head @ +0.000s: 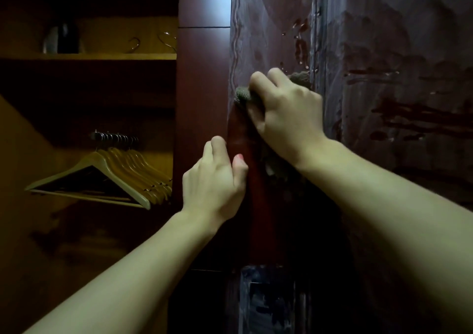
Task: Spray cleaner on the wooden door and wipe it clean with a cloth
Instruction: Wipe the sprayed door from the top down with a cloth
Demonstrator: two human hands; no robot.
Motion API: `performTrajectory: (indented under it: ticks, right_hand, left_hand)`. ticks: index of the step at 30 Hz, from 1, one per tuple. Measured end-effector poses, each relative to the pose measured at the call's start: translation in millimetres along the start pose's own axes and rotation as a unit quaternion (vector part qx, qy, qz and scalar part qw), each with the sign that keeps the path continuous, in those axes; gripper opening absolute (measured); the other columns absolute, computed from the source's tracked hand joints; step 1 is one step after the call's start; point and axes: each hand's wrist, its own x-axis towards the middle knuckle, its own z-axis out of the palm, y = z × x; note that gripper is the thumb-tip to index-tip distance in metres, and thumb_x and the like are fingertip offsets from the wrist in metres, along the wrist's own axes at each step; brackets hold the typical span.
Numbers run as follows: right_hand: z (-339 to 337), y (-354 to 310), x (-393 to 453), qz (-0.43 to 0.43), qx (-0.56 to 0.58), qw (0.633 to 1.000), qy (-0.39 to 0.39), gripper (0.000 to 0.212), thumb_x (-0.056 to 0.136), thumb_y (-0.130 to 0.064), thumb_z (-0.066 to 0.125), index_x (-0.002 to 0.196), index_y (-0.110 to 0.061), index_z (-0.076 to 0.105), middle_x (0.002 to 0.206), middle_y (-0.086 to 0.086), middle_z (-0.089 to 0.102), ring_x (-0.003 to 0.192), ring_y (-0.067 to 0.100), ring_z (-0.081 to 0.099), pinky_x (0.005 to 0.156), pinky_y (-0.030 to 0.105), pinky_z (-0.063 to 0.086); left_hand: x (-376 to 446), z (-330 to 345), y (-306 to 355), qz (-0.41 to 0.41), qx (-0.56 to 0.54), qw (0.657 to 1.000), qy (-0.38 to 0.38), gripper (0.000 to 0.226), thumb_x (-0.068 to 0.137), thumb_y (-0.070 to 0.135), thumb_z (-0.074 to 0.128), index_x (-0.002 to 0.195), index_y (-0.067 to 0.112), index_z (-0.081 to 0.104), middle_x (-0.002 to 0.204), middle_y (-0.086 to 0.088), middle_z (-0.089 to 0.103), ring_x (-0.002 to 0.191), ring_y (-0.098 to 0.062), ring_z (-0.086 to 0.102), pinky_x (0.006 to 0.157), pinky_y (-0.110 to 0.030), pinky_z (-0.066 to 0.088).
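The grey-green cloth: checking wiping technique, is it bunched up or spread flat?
Bunched up. The grey-green cloth shows as wadded lumps around the fingers of the right hand, pressed against the dark wooden door.

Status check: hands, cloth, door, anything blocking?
Right hand presses cloth on wooden door. Left hand grips door edge. Cleaner film above cloth and on right panel. No obstruction seen.

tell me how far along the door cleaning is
Done: a clean dark-red strip shows below the cloth. In hand: the right hand presses the cloth on the wooden door while the left hand grips its edge. Left: hazy cleaner film above and to the right.
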Motion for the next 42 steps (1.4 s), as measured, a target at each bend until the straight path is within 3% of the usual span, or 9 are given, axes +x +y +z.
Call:
performTrajectory:
  ticks: [6, 11, 15, 17, 22, 28, 33, 38, 42]
  right_hand:
    - [-4.9, -1.0, -29.7, -0.108, 0.025, 0.992, -0.051, 0.02, 0.092, -0.033, 0.053, 0.084, -0.016, 0.062, 0.079, 0.007, 0.058, 0.06, 0.03, 0.06, 0.045, 0.029, 0.032]
    - [-4.8, 27.0, 12.0, 0.076, -0.061, 0.995, -0.019, 0.026, 0.09, -0.038, 0.051, 0.102, -0.016, 0.056, 0.099, 0.012, 0.057, 0.078, 0.041, 0.06, 0.055, 0.036, 0.032]
    - [-0.3, -2.7, 2.0, -0.13, 0.044, 0.989, -0.047, 0.022, 0.091, -0.035, 0.052, 0.087, -0.015, 0.06, 0.084, 0.008, 0.059, 0.063, 0.035, 0.06, 0.045, 0.033, 0.036]
    - [6.2, -4.6, 10.1, -0.161, 0.048, 0.984, -0.064, 0.026, 0.094, -0.037, 0.051, 0.085, -0.016, 0.061, 0.081, 0.006, 0.059, 0.06, 0.033, 0.059, 0.045, 0.03, 0.033]
    - [18.3, 1.8, 42.7, -0.001, -0.003, 1.0, -0.003, 0.027, 0.092, -0.043, 0.054, 0.095, -0.017, 0.06, 0.089, 0.009, 0.059, 0.067, 0.037, 0.061, 0.05, 0.031, 0.028]
    - [10.0, -9.3, 18.5, -0.134, 0.021, 0.989, -0.057, 0.026, 0.092, -0.04, 0.05, 0.089, -0.017, 0.063, 0.082, 0.006, 0.059, 0.059, 0.032, 0.061, 0.049, 0.026, 0.024]
    - [2.1, 13.0, 32.0, 0.068, -0.061, 0.996, -0.02, 0.028, 0.094, -0.042, 0.049, 0.102, -0.016, 0.057, 0.098, 0.012, 0.058, 0.076, 0.042, 0.062, 0.054, 0.036, 0.03]
    - [-20.8, 15.0, -27.1, -0.026, -0.041, 0.998, -0.039, 0.021, 0.095, -0.034, 0.05, 0.087, -0.016, 0.057, 0.079, 0.009, 0.055, 0.058, 0.032, 0.06, 0.041, 0.03, 0.032]
    - [-23.8, 40.7, -12.3, 0.048, -0.073, 0.995, -0.054, 0.024, 0.09, -0.037, 0.052, 0.095, -0.013, 0.055, 0.089, 0.013, 0.054, 0.065, 0.039, 0.06, 0.049, 0.034, 0.033]
  left_hand:
    - [7.6, -2.3, 1.0, -0.002, 0.002, 1.0, -0.018, 0.022, 0.093, 0.041, 0.025, 0.094, 0.019, 0.025, 0.096, -0.004, 0.044, 0.086, -0.038, 0.057, 0.061, -0.036, 0.03]
    - [17.6, -5.3, 7.0, -0.03, 0.011, 0.999, -0.032, 0.027, 0.098, 0.045, 0.028, 0.095, 0.018, 0.027, 0.1, -0.004, 0.047, 0.09, -0.037, 0.057, 0.064, -0.037, 0.03]
    - [26.2, -8.4, 6.7, -0.017, 0.011, 0.999, -0.028, 0.038, 0.097, 0.044, 0.026, 0.114, 0.013, 0.038, 0.112, -0.009, 0.054, 0.094, -0.039, 0.058, 0.066, -0.039, 0.036]
    - [28.9, -10.4, 2.9, 0.005, 0.03, 0.999, -0.028, 0.048, 0.095, 0.046, 0.022, 0.125, 0.013, 0.038, 0.116, -0.009, 0.055, 0.095, -0.038, 0.059, 0.067, -0.039, 0.038]
    - [36.8, -13.4, -1.0, 0.027, 0.073, 0.995, -0.057, 0.031, 0.098, 0.046, 0.024, 0.097, 0.016, 0.032, 0.099, -0.006, 0.055, 0.087, -0.035, 0.06, 0.064, -0.039, 0.039]
    - [42.3, -19.7, 0.3, 0.029, 0.061, 0.996, -0.061, 0.039, 0.097, 0.047, 0.027, 0.106, 0.015, 0.046, 0.106, -0.01, 0.06, 0.09, -0.039, 0.061, 0.065, -0.037, 0.037]
    - [48.9, -22.7, 5.4, 0.013, 0.097, 0.993, -0.068, 0.035, 0.099, 0.051, 0.024, 0.094, 0.018, 0.031, 0.109, -0.009, 0.059, 0.095, -0.04, 0.059, 0.066, -0.037, 0.03]
    - [70.5, -25.9, 20.2, -0.047, 0.059, 0.996, -0.054, 0.042, 0.1, 0.051, 0.023, 0.107, 0.014, 0.041, 0.119, -0.014, 0.058, 0.105, -0.042, 0.056, 0.073, -0.04, 0.029]
    - [85.0, -22.6, 28.2, -0.075, 0.044, 0.995, -0.044, 0.046, 0.1, 0.051, 0.022, 0.114, 0.011, 0.041, 0.122, -0.015, 0.055, 0.107, -0.042, 0.055, 0.073, -0.04, 0.029]
